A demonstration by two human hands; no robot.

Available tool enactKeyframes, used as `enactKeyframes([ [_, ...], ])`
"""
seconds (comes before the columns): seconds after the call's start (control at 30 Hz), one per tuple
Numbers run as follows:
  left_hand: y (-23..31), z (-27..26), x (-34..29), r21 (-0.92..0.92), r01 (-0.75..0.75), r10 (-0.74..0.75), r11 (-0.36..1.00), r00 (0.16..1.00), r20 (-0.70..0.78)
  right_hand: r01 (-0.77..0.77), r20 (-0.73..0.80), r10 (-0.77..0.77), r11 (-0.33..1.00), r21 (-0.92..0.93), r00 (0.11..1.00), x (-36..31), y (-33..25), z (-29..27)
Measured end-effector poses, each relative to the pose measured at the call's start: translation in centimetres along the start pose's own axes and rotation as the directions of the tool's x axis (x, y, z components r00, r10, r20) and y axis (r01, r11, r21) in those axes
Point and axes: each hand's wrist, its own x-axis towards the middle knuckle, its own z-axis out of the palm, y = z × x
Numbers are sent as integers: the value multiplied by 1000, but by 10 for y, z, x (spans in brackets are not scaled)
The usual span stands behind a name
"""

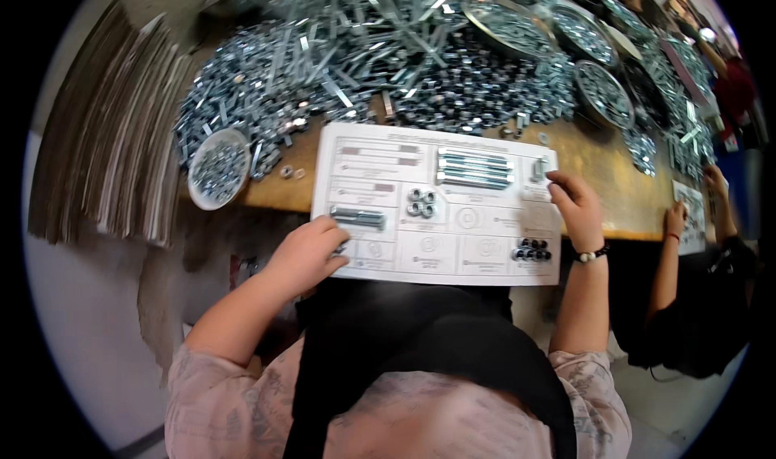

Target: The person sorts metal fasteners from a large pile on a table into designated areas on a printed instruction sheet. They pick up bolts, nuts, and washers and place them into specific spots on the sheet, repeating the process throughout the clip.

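Observation:
A white printed sheet (372, 257) with boxed outlines lies in front of me, reaching past the table's near edge. Long bolts (474, 169) lie side by side in its upper middle, with several nuts (421, 203) below. Dark-topped nuts (532, 250) sit at the lower right. My left hand (307, 253) curls over the left edge, just below a group of shorter rods or bolts (358, 217); a small shiny piece shows at its fingertips. At the right edge, my right hand (579, 208) has thumb and forefinger apart, beside a short bolt (539, 169).
Heaped metal hardware (323, 63) covers the table (602, 156) behind the sheet. A white bowl of small parts (218, 170) stands left, by stacked cardboard (121, 127). Round metal pans (602, 95) fill the far right. A co-worker's hands (677, 216) are over another sheet (691, 228).

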Motion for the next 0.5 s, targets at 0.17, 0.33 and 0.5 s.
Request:
enactKeyframes([
  [0.17, 3, -16, 10, -133, 40, -59, 990, 988, -144, -40, -90, 43, 999, 30, 995, -1, 9, -24],
  [0.33, -4, -21, 32, -168, 51, -95, 984, 959, -266, -116, -169, 115, 993, 2, 979, 2, 19, -47],
  [0.5, -8, -25, 52, -163, 29, -82, 986, 940, -330, -122, -181, 101, 986, -112, 978, 16, 23, -54],
])
